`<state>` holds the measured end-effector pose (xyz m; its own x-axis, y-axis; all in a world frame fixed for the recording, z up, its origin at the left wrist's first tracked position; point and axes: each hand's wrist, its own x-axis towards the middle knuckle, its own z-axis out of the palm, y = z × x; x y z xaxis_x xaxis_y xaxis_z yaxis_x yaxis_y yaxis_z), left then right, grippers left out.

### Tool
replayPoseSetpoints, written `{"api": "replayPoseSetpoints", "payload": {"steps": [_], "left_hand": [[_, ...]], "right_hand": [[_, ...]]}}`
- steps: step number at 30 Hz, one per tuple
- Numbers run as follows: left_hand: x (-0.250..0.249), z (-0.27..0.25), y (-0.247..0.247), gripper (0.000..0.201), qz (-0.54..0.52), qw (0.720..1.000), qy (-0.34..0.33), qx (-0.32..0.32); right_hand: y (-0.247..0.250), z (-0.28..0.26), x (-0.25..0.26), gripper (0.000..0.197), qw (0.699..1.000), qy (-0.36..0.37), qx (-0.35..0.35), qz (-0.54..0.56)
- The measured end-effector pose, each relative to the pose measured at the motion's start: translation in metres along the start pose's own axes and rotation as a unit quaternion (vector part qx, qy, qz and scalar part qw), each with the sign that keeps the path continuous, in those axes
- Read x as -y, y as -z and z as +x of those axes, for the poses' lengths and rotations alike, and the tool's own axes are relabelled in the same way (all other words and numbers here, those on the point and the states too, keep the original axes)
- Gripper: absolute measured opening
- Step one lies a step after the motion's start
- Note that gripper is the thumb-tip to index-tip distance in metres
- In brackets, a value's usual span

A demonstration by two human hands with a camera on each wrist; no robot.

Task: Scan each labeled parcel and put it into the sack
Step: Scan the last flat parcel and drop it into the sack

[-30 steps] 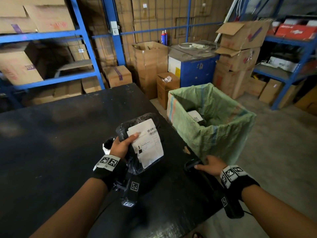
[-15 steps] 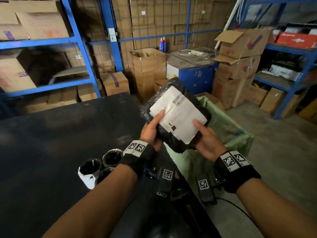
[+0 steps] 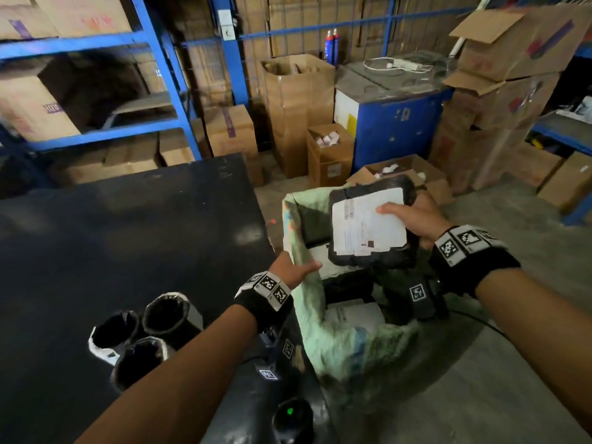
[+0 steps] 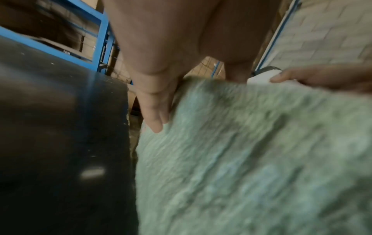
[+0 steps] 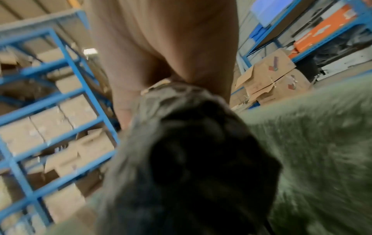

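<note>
A black plastic-wrapped parcel with a white label facing up hangs over the open mouth of the green woven sack. My right hand grips the parcel's right edge, thumb on the label. In the right wrist view the parcel fills the middle, with the sack behind it. My left hand pinches the sack's near-left rim, thumb inside and fingers flat down the outside of the sack. Other labeled parcels lie inside the sack.
The sack stands on the floor against the right edge of the black table. Three black rolled parcels stand on the table near my left forearm. A scanner showing a green light sits at the table's near corner. Cardboard boxes and blue shelving lie beyond.
The parcel passed from my left hand to my right and moved right and down over the sack. My left hand let go of it and took the sack's rim.
</note>
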<state>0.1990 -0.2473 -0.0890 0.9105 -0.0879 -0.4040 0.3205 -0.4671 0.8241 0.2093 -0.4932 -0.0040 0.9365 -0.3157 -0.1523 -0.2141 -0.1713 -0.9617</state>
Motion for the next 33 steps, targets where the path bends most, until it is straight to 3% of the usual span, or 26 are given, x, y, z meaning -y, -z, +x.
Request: {"api": "replayPoseSetpoints", "payload": {"steps": [2, 3, 7, 11, 14, 15, 20, 23, 26, 28, 30, 31, 32, 33], "left_hand": [[0.001, -0.002, -0.006, 0.107, 0.045, 0.999, 0.008, 0.01], [0.005, 0.001, -0.009, 0.108, 0.067, 0.998, 0.016, 0.014], [0.0, -0.011, -0.011, 0.072, 0.111, 0.993, 0.031, 0.0], [0.001, -0.015, -0.009, 0.067, 0.116, 0.992, 0.046, -0.004], [0.004, -0.015, -0.008, 0.067, 0.112, 0.992, 0.053, -0.01], [0.005, -0.014, -0.008, 0.067, 0.113, 0.992, 0.055, -0.01], [0.009, -0.01, -0.01, 0.07, 0.086, 0.994, 0.06, -0.004], [0.009, -0.012, -0.011, 0.072, 0.07, 0.996, 0.061, -0.002], [0.01, -0.015, -0.011, 0.075, 0.057, 0.997, 0.061, 0.001], [0.011, -0.015, -0.011, 0.083, 0.052, 0.997, 0.056, 0.005], [0.011, -0.013, -0.011, 0.093, 0.046, 0.998, 0.052, 0.007], [0.011, -0.012, -0.011, 0.094, 0.046, 0.998, 0.05, 0.007], [0.011, -0.011, -0.011, 0.092, 0.048, 0.998, 0.049, 0.006], [0.011, -0.011, -0.011, 0.087, 0.05, 0.998, 0.049, 0.004]], "right_hand": [[-0.009, 0.019, -0.014, 0.054, 0.996, -0.016, 0.039, -0.083], [-0.015, 0.026, -0.021, 0.059, 0.99, -0.02, 0.07, -0.12], [-0.039, 0.038, -0.047, 0.054, 0.944, -0.055, 0.209, -0.249], [-0.06, 0.045, -0.086, 0.098, 0.865, -0.11, 0.288, -0.395], [-0.068, 0.047, -0.106, 0.087, 0.842, -0.129, 0.325, -0.41], [-0.068, 0.044, -0.107, 0.085, 0.837, -0.14, 0.333, -0.412], [-0.059, 0.057, -0.138, 0.111, 0.811, -0.196, 0.335, -0.438], [-0.053, 0.043, -0.132, 0.092, 0.788, -0.221, 0.335, -0.467], [-0.046, 0.044, -0.138, 0.066, 0.777, -0.208, 0.291, -0.518], [-0.044, 0.051, -0.142, 0.059, 0.767, -0.201, 0.302, -0.529], [-0.047, 0.068, -0.156, 0.062, 0.77, -0.195, 0.306, -0.525], [-0.051, 0.056, -0.141, 0.072, 0.763, -0.185, 0.311, -0.535], [-0.054, 0.05, -0.13, 0.077, 0.779, -0.172, 0.299, -0.523], [-0.058, 0.044, -0.118, 0.071, 0.78, -0.162, 0.302, -0.524]]}}
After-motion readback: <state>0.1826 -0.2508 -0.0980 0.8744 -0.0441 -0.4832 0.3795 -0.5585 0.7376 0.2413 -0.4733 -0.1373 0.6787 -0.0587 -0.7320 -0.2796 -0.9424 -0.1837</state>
